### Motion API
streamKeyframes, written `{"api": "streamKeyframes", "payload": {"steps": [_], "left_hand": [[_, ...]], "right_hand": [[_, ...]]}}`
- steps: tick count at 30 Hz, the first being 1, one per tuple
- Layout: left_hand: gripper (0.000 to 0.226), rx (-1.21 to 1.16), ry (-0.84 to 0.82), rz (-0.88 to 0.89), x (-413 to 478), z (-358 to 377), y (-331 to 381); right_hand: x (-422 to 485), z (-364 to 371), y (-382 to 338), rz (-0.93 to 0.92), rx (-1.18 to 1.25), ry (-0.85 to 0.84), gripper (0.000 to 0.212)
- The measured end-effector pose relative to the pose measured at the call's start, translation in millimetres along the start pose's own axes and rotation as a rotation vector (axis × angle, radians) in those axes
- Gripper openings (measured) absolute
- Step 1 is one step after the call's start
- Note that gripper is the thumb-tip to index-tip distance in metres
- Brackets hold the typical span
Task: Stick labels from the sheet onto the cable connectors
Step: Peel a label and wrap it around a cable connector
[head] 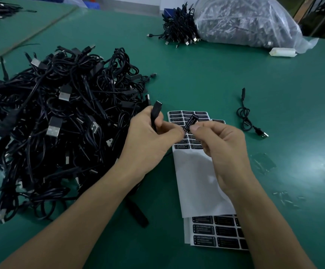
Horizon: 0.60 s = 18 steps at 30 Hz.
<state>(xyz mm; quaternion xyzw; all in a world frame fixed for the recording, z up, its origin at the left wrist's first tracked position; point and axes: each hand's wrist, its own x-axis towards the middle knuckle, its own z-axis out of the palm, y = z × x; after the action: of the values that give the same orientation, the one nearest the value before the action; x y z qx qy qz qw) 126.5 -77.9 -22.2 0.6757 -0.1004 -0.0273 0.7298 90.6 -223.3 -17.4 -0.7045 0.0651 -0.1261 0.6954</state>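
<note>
My left hand (150,140) grips a black cable connector (155,111), its pinned end pointing up and away. Just to its right, my right hand (218,146) pinches a small black label (190,122) with white print between thumb and forefinger, held above the label sheet (194,171). The sheet lies on the green table, with rows of black labels at its far end and bare white backing nearer me. A second sheet of labels (216,232) pokes out beneath it at the near end. The label's lower tip sits close to my left fingertips.
A big tangle of black USB cables (60,123) fills the table's left side. One loose cable (249,119) lies to the right. At the back are a bundle of cables (179,28), a clear plastic bag (245,22) and a small white packet (283,52).
</note>
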Motion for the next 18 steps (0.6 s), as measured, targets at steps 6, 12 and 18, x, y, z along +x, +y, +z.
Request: {"api": "streamKeyframes", "payload": {"steps": [6,12,18], "left_hand": [[0.034,0.01,-0.003,0.017,1.0,0.0,-1.4],[0.04,0.029,0.018,0.046,2.6,-1.2,-5.3],[0.042,0.019,-0.009,0.039,3.0,-2.3,-5.3]], "right_hand": [[-0.8,-0.2,0.2,-0.005,-0.006,0.005,0.015],[-0.5,-0.9,1.4,-0.061,-0.085,0.026,0.016],[-0.3,-1.8,0.8,-0.056,-0.08,0.041,0.014]]}}
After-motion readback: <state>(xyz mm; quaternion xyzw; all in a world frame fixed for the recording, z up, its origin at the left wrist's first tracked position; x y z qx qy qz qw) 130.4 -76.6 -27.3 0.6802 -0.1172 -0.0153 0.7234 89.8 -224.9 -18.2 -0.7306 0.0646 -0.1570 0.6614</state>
